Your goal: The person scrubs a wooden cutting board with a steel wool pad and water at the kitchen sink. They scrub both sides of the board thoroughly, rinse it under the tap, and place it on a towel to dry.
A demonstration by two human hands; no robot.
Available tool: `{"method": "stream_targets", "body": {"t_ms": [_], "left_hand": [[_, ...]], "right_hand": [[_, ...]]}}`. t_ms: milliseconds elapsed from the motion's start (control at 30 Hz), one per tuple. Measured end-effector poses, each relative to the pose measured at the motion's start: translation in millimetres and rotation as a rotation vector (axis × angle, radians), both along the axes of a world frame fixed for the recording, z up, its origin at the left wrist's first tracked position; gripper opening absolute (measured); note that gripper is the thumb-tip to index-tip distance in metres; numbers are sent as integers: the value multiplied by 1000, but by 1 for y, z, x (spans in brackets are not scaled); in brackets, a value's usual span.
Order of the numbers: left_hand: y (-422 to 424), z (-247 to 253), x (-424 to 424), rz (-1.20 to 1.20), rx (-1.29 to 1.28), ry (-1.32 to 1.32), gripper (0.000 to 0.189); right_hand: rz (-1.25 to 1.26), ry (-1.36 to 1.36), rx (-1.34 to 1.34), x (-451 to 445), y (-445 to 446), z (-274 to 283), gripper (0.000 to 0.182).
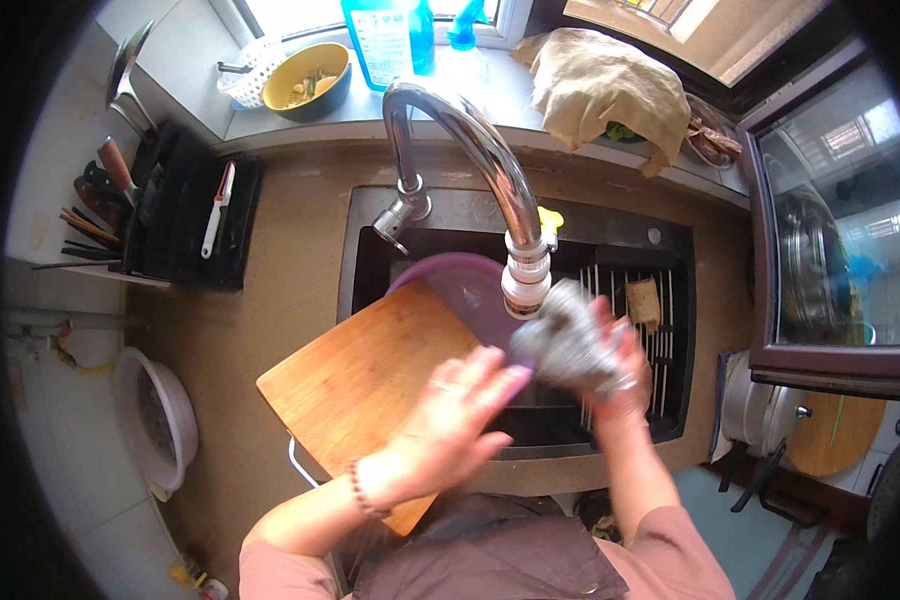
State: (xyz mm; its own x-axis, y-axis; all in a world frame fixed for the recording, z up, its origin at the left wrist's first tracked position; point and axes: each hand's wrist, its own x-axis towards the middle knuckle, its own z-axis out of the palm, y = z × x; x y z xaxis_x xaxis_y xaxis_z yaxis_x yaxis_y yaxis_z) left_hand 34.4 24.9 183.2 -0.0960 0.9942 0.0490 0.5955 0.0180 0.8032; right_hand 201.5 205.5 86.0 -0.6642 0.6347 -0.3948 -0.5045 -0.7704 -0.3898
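Observation:
A wet-looking grey cloth [574, 341], blurred by motion, is in my right hand [626, 367], below and to the right of the tap's white nozzle [526, 277]. My left hand [461, 412] is over the right side of a wooden cutting board [367, 360], fingers apart and holding nothing; whether it touches the board cannot be told. The board lies tilted across the sink's near left edge and partly covers a purple basin [450, 266] in the sink.
A rack [664, 360] with a light-coloured sponge-like block [643, 303] spans the sink's right side. The chrome faucet [465, 120] arches overhead. Left are a knife holder [184, 210] and a white basin [184, 420]. An open glass window [840, 217] juts in at right.

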Motion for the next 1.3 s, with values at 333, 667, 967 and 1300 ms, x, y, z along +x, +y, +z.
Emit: {"method": "stream_targets", "body": {"t_ms": [333,667,967,1300], "left_hand": [[-140,-26,-33,1094,-173,310,65],[-160,-52,-8,1330,-113,-269,64],[-145,-49,-12,1317,-32,-372,58],[-160,-37,-5,1371,18,-859,66]], "right_hand": [[-313,-1197,1713,-152,193,-114,60],[524,-216,1654,-238,96,-143,37],[289,-522,2219,-217,88,-112,42],[24,-983,2103,-121,134,-68,47]]}}
